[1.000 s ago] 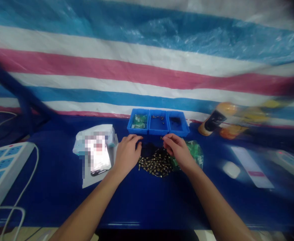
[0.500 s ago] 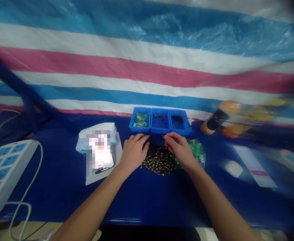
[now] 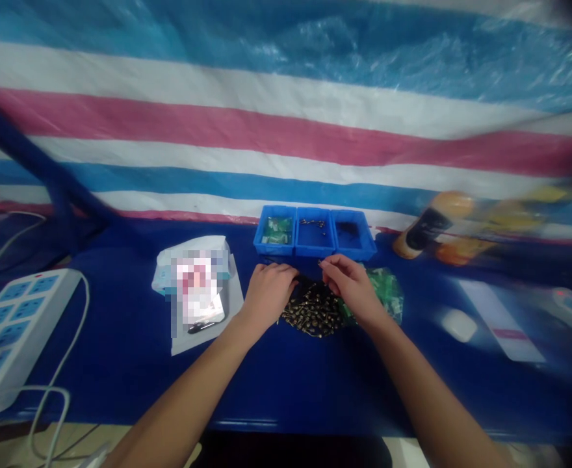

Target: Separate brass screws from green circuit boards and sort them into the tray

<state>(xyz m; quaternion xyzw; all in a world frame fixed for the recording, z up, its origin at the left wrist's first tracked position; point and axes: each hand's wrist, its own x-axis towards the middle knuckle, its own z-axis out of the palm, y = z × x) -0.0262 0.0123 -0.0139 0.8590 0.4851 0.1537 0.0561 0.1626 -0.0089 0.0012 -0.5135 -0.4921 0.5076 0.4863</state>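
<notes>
A heap of small brass-coloured metal pieces (image 3: 314,315) lies on the blue table between my hands. My right hand (image 3: 351,286) pinches one small metal piece (image 3: 321,262) between thumb and fingertips, above the far side of the heap. My left hand (image 3: 270,296) is at the heap's left edge, fingers drawn together beside some dark material (image 3: 308,283). Whatever it grips is hidden. Under and beside my right wrist are green-printed clear bags (image 3: 387,292).
Behind the hands stand three blue trays: one with green packets (image 3: 277,229), one with a few metal pieces (image 3: 314,225), one with dark bits (image 3: 348,230). Left are a phone (image 3: 208,312) and a power strip (image 3: 17,331); right, a white case (image 3: 459,325) and bottles (image 3: 429,224).
My left fingers, spread before, have drawn in towards the thumb at the dark material. My right hand keeps its pinch. The whole view has shifted slightly.
</notes>
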